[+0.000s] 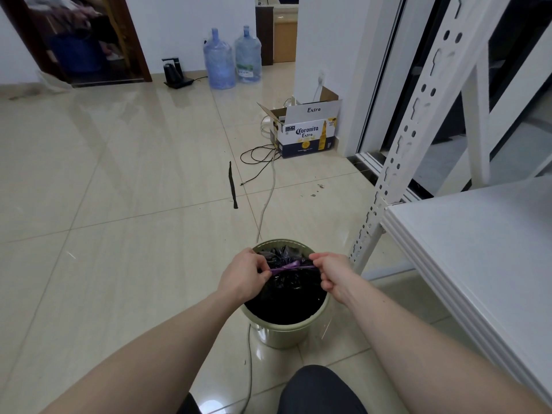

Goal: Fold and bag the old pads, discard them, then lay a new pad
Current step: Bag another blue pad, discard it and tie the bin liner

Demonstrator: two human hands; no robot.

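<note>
Olive-green plastic, round and ribbed at the rim: the small waste bin (286, 333) stands on the glossy beige tiled floor (119, 174), just in front of the person's dark-trousered knee (319, 389). Inside it sits a crinkled black plastic bag (286, 297), filling the bin to the rim, its gathered neck bunched at the far side. Across that neck runs a thin purple drawstring (291, 266), stretched taut between both hands.

The left hand (245, 277) is clenched on the string's left end, thumb and curled fingers pinching it over the bin's left rim. The right hand (331, 274) grips the right end the same way, fingers curled under, over the bin's right rim. Both bare forearms reach in from the bottom of the view. Whether the old pads are in the bag cannot be told; the plastic hides its contents.

To the right, close beside the bin, stands a white metal shelving rack (466, 234) with slotted uprights. Farther off on the floor lie a black strap (233, 186), a tangle of black and white cables (263, 162), and an open Coronita Extra cardboard box (304, 132) against the white wall. Two large blue water jugs (231, 58) and a black kettle on its base (174, 71) stand by the far wall.
</note>
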